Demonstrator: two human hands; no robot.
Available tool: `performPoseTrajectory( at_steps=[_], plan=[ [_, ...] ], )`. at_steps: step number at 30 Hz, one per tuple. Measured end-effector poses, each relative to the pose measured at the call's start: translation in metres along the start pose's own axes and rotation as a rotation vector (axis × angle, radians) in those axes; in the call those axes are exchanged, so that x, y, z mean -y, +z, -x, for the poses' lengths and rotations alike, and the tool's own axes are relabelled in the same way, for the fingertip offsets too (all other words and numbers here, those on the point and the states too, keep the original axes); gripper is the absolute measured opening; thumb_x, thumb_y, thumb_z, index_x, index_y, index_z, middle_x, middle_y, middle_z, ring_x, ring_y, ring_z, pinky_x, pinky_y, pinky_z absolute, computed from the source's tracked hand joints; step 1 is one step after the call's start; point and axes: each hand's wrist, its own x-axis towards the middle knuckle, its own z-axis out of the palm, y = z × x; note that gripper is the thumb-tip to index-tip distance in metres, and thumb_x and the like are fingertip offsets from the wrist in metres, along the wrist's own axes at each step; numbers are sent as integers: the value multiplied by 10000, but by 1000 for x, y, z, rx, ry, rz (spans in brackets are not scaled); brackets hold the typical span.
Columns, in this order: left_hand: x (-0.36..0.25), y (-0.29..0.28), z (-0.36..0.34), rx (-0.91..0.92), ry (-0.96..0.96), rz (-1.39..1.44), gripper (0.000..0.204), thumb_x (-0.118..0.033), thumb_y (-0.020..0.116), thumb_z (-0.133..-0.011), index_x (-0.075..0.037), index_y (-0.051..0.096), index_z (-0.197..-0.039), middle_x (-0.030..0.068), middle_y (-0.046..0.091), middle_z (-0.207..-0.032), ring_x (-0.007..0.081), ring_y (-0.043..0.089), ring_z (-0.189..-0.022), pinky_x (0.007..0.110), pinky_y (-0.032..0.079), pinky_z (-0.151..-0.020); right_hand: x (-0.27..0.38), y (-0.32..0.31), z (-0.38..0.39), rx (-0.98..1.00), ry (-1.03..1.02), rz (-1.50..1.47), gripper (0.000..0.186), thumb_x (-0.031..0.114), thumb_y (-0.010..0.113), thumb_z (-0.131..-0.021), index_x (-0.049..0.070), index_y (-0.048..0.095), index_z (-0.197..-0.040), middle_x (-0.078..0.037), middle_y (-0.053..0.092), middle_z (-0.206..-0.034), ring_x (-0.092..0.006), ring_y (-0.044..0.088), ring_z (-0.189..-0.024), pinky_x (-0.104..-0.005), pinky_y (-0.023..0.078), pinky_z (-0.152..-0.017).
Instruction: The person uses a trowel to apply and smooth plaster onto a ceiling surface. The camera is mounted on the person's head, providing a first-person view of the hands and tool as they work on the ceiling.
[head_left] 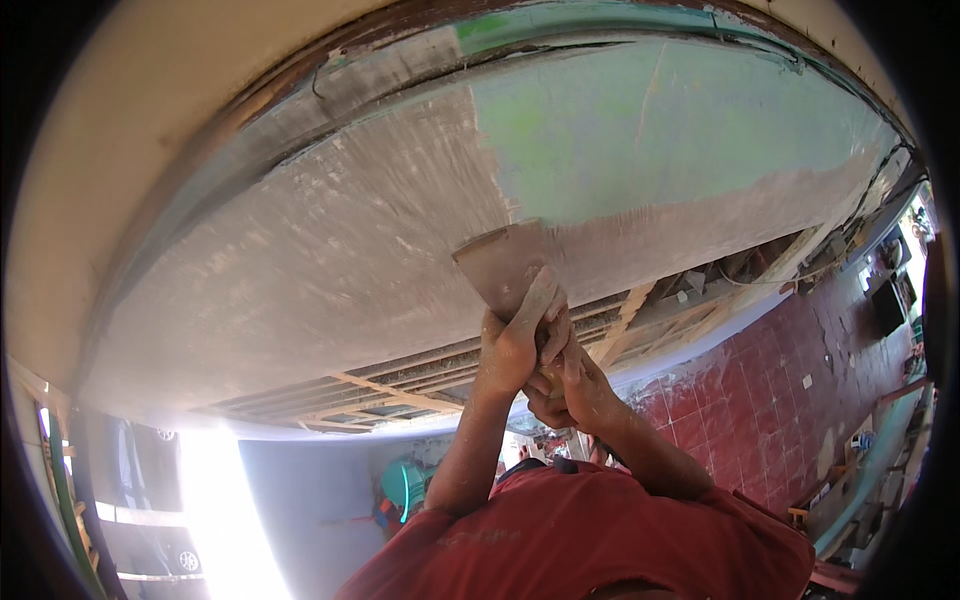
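A wide flat scraper lies with its blade edge against a broad panel surface, close to the border between green paint and bare grey-brown surface. My left hand is closed around the scraper's lower part, with a finger stretched along the blade. Just below and to the right, my right hand wraps round the handle, of which a yellowish bit shows between the fingers. Pale dust coats both hands. Most of the handle is hidden by my fingers.
Below the panel's near edge, wooden battens span an open gap. A beam runs along the far side. Red tiles lie at the right, a teal round object at the lower left. Bright light glares through an opening.
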Motion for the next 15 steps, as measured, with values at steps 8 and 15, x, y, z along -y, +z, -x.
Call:
performPoseTrajectory(
  at_steps=[8,15],
  plan=[
    [-18,4,-10,-56,307,-340,268,-194,516,-999,-56,498,-770,14,487,-616,113,471,-478,252,349,-463,22,0,-13,5,-156,248,527,508,218,-1049,67,419,-1257,-41,456,-719,-80,399,-452,-232,308,-385],
    [6,-2,-3,-161,230,-328,237,-177,499,-986,-25,587,-826,38,571,-713,122,553,-571,270,407,-496,6,-3,6,-81,-238,676,553,357,257,-1057,-27,245,-1455,-177,555,-1096,-222,583,-923,-330,499,-807]
  ],
)
